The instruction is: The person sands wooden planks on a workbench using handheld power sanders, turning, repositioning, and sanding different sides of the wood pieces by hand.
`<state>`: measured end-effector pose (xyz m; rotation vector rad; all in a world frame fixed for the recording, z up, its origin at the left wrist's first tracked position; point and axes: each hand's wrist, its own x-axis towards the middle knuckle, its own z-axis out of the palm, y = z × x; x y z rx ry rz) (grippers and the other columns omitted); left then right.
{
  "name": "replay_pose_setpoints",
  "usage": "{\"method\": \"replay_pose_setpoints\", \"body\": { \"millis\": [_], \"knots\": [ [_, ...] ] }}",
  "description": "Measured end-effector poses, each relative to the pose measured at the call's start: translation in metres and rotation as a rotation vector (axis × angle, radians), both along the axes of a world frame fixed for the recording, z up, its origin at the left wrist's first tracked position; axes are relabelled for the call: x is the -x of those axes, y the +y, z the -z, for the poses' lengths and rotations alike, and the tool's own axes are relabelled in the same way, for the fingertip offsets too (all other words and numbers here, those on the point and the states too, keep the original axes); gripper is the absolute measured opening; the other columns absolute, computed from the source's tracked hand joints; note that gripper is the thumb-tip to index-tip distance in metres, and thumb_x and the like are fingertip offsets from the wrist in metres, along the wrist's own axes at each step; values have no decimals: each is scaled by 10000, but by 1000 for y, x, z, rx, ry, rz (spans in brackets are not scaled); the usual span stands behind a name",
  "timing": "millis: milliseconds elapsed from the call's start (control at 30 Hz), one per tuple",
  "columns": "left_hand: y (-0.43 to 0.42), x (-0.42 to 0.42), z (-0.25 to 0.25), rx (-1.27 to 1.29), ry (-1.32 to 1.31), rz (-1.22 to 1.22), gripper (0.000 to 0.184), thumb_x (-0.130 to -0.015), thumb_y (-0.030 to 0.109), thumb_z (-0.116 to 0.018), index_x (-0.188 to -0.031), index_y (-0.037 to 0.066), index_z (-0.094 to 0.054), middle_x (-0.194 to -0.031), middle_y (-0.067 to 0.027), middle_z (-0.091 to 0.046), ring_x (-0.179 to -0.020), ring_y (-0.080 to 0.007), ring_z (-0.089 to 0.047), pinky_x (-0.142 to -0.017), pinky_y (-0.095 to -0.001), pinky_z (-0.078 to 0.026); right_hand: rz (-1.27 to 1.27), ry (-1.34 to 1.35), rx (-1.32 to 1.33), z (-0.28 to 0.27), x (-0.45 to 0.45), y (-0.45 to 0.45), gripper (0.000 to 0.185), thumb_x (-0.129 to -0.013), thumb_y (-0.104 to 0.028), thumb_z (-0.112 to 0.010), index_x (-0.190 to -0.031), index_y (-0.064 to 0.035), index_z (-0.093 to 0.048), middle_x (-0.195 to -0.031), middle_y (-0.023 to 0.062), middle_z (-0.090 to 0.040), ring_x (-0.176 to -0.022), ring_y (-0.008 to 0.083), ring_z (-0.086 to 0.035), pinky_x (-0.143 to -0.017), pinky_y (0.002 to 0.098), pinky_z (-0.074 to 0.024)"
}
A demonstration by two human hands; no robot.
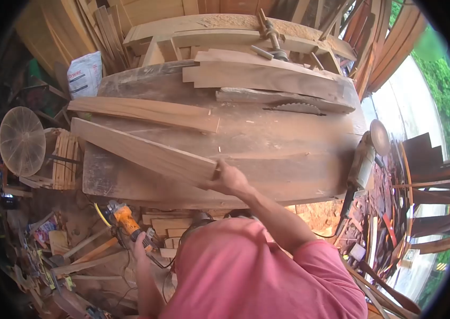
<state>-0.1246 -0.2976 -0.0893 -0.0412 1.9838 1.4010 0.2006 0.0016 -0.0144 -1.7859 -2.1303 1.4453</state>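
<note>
My right hand [229, 179] is closed around the near right end of a long wooden board [148, 152], which lies slantwise across the dusty worktable [283, 181]. Down at the left, below the table edge, my left hand [141, 249] grips an orange angle grinder [126, 220]; its head points up and away from me. A second plank [145, 112] lies just beyond the held board. A circular saw blade [296, 108] sticks up through the tabletop, beside a rough wooden strip [283, 98].
Stacked planks [267, 74] lie at the table's far side. A grey grinder-like tool [363, 162] with a round disc sits at the right edge. A round fan guard [22, 141] stands left, near a white bag [84, 75]. Wood scraps [86, 266] and cords litter the floor.
</note>
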Motion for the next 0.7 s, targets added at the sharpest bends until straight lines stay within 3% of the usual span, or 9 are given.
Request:
{"method": "replay_pose_setpoints", "body": {
  "millis": [67,133,200,267,433,533,600,700],
  "knots": [
    [13,-16,-20,18,1,73,359,-843,184,-782,-1115,38,-598,-852,-59,-659,-670,-197,-662,-545,-340,-546,-29,-135,-64,-9,-48,-2,690,-761,-538,-837,-1227,-99,-579,-1096,143,-753,-1047,341,-717,-910,450,-546],
    [21,-26,-27,28,11,114,383,-851,204,-775,-1139,41,-582,-854,-59,-655,-653,-192,-657,-489,-344,-537,-44,-98,-268,-6,-110,0,616,-773,-441,-846,-1239,-132,-585,-1027,102,-751,-1007,312,-717,-944,450,-513],
    [23,-28,-21,27,27,131,386,-857,206,-768,-1153,49,-576,-859,-59,-656,-636,-189,-653,-447,-348,-525,-200,-295,-552,-20,-171,6,570,-754,-363,-851,-1222,-149,-605,-1026,80,-723,-1021,277,-689,-981,440,-469],
    [23,-35,-22,40,22,139,390,-855,196,-772,-1160,55,-574,-863,-58,-658,-639,-185,-653,-472,-342,-531,-274,-422,-881,9,-247,13,513,-745,-326,-848,-1176,-160,-625,-1056,66,-676,-1076,250,-634,-1009,439,-432],
    [27,-59,-24,48,22,149,401,-843,149,-785,-1168,57,-569,-865,-49,-654,-676,-170,-659,-562,-318,-540,-362,-517,-814,19,-367,10,352,-760,-222,-812,-1076,-139,-682,-1130,76,-625,-1161,281,-562,-1029,444,-430],
    [24,-67,-15,39,-6,207,385,-831,116,-794,-1139,55,-572,-863,-38,-648,-700,-160,-660,-598,-309,-539,-298,-348,-764,7,-345,1,401,-767,-254,-811,-1133,-136,-697,-1171,88,-623,-1181,280,-555,-1049,450,-428],
    [26,-76,-14,44,-15,242,367,-825,102,-798,-1111,54,-574,-857,-31,-643,-695,-154,-654,-591,-310,-534,-214,-265,-681,8,-300,0,572,-788,-349,-821,-1293,-137,-657,-1297,112,-590,-1269,321,-518,-1118,461,-404],
    [23,-81,-11,27,76,300,345,-804,112,-819,-1044,70,-575,-847,-22,-623,-666,-133,-623,-572,-312,-521,-247,-161,-763,31,-206,5,823,-735,-383,-856,-1435,-105,-524,-1357,150,-550,-1315,348,-488,-1130,520,-380]
  ]
}}
